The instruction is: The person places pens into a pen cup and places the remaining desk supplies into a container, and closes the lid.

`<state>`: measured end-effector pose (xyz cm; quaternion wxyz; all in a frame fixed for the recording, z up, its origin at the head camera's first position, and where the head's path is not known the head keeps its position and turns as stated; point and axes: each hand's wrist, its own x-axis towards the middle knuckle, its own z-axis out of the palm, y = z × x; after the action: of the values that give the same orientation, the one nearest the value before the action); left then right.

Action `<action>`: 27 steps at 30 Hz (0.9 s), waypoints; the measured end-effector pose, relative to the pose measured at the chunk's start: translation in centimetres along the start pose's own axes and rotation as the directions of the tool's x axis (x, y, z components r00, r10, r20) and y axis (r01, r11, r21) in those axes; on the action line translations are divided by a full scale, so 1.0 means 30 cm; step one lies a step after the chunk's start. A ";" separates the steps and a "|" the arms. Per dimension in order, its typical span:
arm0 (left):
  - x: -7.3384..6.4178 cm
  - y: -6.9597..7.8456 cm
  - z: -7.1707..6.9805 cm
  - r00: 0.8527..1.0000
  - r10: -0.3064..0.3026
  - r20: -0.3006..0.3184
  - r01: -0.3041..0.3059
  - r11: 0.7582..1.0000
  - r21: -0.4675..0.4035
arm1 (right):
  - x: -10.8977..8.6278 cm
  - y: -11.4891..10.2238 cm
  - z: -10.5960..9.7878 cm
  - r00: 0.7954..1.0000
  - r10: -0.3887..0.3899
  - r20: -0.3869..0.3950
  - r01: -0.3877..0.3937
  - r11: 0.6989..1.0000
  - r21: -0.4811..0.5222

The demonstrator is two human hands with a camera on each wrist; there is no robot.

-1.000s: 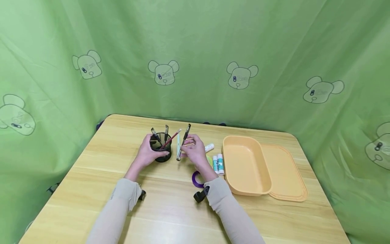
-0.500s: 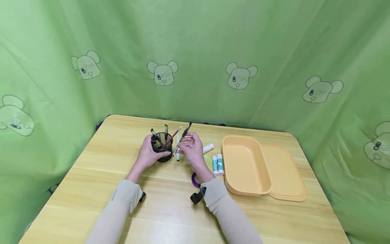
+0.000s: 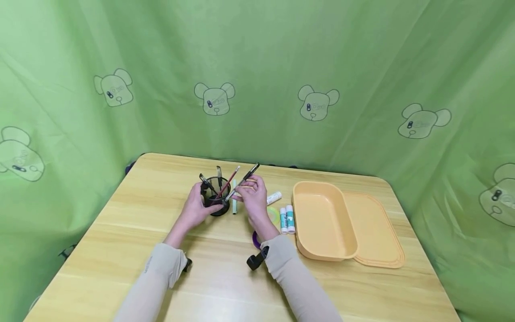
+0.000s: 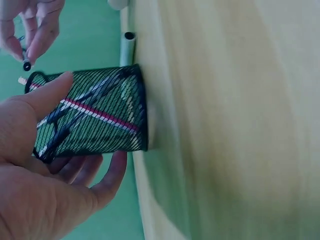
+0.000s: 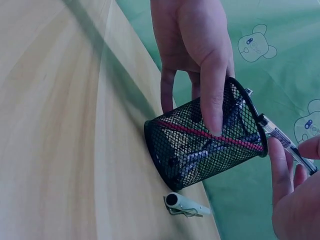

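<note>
My left hand (image 3: 194,210) grips a black wire-mesh pen holder (image 4: 107,137), thumb on the near side and fingers behind. Inside lean a red pencil (image 3: 230,181) and two black-capped gel pens (image 3: 203,178). With thumb and fingers, my right hand (image 3: 255,200) pinches another gel pen (image 5: 281,136). That pen slants, its lower end at the holder's rim and its black end pointing up and to the right in the head view. Close beside the holder's base, a pale green pen with a clip (image 5: 186,204) lies on the table.
Right of my right hand lie a white tube (image 3: 274,197), two teal-and-white glue sticks (image 3: 290,219), a yellow-green tape roll (image 3: 274,215) and a purple tape roll (image 3: 255,240). Beyond them stand an orange plastic box (image 3: 325,219) and its flat lid (image 3: 378,232).
My right hand has moved left toward the pen holder, and the pen has tilted from nearly upright to a slant, its lower end now at the rim. The left hand keeps its grip.
</note>
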<state>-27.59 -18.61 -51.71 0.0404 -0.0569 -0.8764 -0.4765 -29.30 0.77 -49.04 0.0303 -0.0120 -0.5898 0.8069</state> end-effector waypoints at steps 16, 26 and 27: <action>0.018 -0.006 -0.031 0.985 -0.119 0.124 0.127 0.990 -0.054 | 0.022 -0.017 0.032 0.998 -0.061 -0.006 0.060 0.996 -0.070; 0.055 -0.019 0.008 0.995 0.009 0.100 0.008 0.984 -0.177 | 0.038 -0.006 0.028 0.997 -0.071 0.008 0.071 0.977 -0.203; 0.055 -0.020 0.010 0.996 0.005 0.095 0.013 0.983 -0.183 | 0.039 -0.006 0.029 0.997 -0.071 0.007 0.071 0.978 -0.196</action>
<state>-29.31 -18.58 -52.16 -0.0076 -0.0810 -0.8298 -0.5521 -30.50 0.07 -48.60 0.0578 0.0059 -0.6667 0.7431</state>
